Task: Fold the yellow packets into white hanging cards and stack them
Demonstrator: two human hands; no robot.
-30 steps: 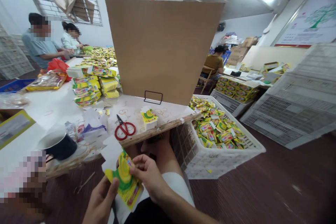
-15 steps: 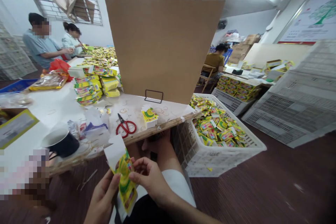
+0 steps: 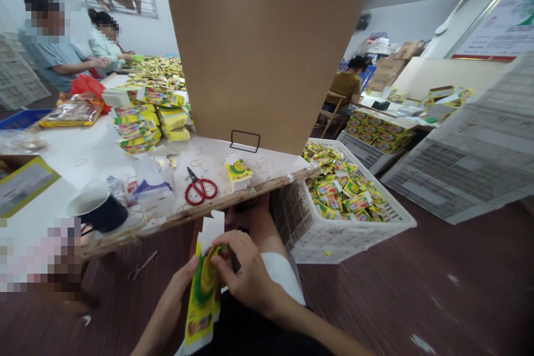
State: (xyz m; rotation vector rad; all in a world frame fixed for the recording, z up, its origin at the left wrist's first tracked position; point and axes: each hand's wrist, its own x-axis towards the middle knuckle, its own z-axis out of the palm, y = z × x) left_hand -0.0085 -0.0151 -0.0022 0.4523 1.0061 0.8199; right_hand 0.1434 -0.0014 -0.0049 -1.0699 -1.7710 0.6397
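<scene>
Above my lap I hold a yellow and green printed carton [image 3: 199, 311], its white inner flap standing up at the top. My left hand [image 3: 178, 296] grips the carton's left side, with the thumb along its edge. At the upper right edge, the fingers of my right hand [image 3: 245, 267] are bent and pinch the printed panel just below the white flap. The far side of the carton and some of my left fingers are hidden. Beyond my hands, a small stack of similar cartons [image 3: 239, 172] lies near the table edge, beside red-handled scissors [image 3: 201, 191].
A tall brown cardboard sheet [image 3: 267, 55] stands on the table [image 3: 94, 150]. At right is a white plastic basket [image 3: 354, 233] full of small printed cartons. A dark mug [image 3: 104, 212] sits at the near left edge. Two people work at far left; another sits behind the sheet.
The carton has turned more upright, its white flap shifting right. My right hand has risen slightly and now pinches the panel's upper edge. The camera view has tilted down.
</scene>
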